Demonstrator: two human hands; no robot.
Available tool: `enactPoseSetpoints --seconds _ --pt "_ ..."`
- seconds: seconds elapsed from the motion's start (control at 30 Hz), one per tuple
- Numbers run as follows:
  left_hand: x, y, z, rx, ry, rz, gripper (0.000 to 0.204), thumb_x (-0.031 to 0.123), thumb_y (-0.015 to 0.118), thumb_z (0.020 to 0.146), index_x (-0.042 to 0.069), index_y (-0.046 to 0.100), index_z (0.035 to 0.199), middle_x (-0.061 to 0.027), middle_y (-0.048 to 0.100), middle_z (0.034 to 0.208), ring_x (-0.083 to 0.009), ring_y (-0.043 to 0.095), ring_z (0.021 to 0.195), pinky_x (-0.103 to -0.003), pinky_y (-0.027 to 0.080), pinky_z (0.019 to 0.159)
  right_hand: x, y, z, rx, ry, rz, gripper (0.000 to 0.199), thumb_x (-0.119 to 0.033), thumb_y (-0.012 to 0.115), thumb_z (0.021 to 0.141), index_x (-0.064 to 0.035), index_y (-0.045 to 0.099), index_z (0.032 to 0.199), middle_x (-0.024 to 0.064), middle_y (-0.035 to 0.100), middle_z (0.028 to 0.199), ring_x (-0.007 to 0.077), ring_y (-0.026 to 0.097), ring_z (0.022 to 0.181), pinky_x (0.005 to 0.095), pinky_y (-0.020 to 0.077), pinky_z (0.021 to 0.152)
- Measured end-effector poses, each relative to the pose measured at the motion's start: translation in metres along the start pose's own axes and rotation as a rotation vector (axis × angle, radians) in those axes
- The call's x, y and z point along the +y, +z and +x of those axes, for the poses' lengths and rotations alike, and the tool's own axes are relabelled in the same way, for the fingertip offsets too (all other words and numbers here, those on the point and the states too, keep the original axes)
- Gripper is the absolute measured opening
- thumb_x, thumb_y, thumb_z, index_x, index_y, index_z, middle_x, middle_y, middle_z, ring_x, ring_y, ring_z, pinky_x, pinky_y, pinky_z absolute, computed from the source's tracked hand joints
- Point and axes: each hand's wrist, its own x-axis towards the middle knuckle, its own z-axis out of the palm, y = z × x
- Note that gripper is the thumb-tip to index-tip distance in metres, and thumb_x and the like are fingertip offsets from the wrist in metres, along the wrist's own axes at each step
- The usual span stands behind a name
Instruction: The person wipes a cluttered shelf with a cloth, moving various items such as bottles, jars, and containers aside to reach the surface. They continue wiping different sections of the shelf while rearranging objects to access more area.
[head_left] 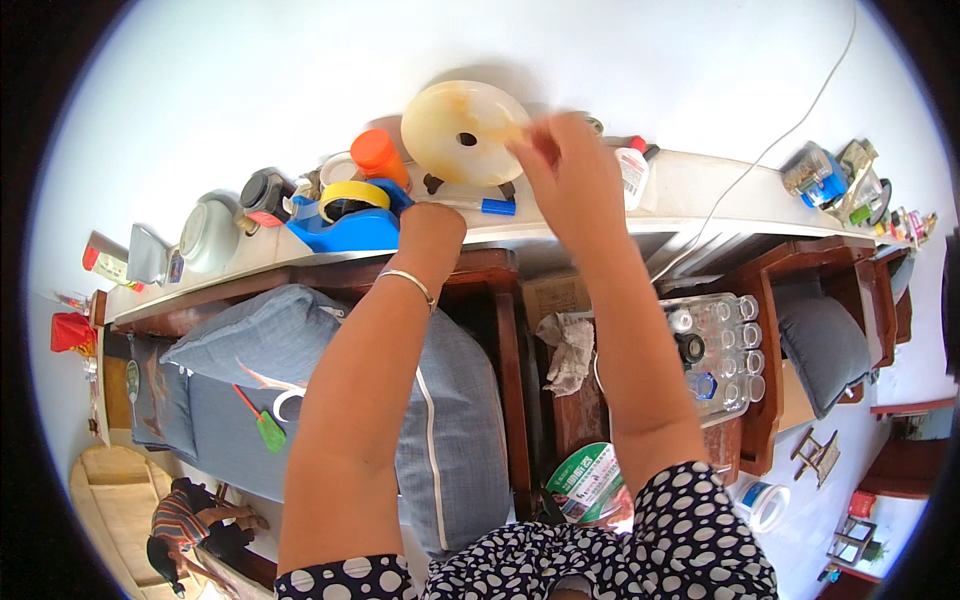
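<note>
A round cream stone disc point(440, 130) with yellow-brown patches and a hole at its middle stands upright on a small dark stand, close to the wall. My right hand point(568, 160) is raised at the disc's right edge, its fingers drawn together and slightly blurred. Whether they touch the disc, or pinch something small, I cannot make out. Lower down, my left hand point(436, 228) is at the ledge's front, with its fingers hidden. Just right of it a blue-capped marker point(498, 207) lies level below the disc; whether my left hand grips its pale end does not show.
Left on the ledge point(690, 178) are a blue tape dispenser point(345, 232), an orange-lidded jar point(378, 155) and a dark jar point(265, 195). A white bottle point(632, 175) stands right. Below are grey cushions point(455, 420) and a tray of glass jars point(720, 345). Another person point(190, 525) sits far left.
</note>
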Motion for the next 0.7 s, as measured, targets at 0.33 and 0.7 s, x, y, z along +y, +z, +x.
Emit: enactPoseSetpoints --seconds 0.33,0.7 --pt "0.008 -0.003 0.001 0.004 -0.043 0.022 0.009 0.009 0.062 0.074 0.007 0.069 0.078 -0.0120 0.067 0.083 -0.0257 0.066 0.079 -0.035 0.054 0.066 0.060 0.099 -0.059 -0.008 0.417 0.403 0.065 -0.006 0.059 0.084 0.0059 0.024 0.138 0.0249 0.045 0.130 0.0182 0.063 0.069 0.0281 0.0507 0.065" --pt "0.011 0.002 0.005 -0.006 -0.070 0.029 0.010 0.009 0.061 0.075 0.007 0.069 0.079 -0.0102 0.068 0.082 -0.0238 0.067 0.081 -0.033 0.054 0.066 0.058 0.093 -0.022 -0.052 0.658 0.652 0.039 -0.009 0.061 0.082 0.0086 0.043 0.112 0.0181 0.060 0.090 0.0199 0.062 0.048 0.0262 0.0488 0.041"
